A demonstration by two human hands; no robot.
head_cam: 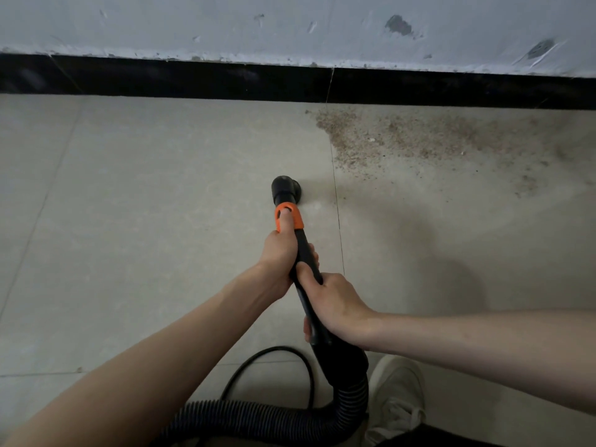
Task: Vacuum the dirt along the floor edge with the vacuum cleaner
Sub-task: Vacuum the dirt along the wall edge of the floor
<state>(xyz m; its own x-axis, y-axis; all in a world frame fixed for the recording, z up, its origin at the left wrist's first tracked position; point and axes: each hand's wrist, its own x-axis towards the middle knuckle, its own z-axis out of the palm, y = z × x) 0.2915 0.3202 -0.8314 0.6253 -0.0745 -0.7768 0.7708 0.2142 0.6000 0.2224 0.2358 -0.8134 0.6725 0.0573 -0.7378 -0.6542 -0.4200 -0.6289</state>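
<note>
Two hands, one vacuum wand, one dirt patch.
Left hand (280, 253) and right hand (335, 304) both grip the vacuum wand (301, 250); nozzle (285, 187) sits on tile, dirt patch (412, 140) lies along the black baseboard (193, 80).

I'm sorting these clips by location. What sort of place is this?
Probably an indoor room, perhaps unfinished or being renovated: pale floor tiles, a black skirting under a scuffed, chipped wall, and gritty dirt along the edge.
</note>
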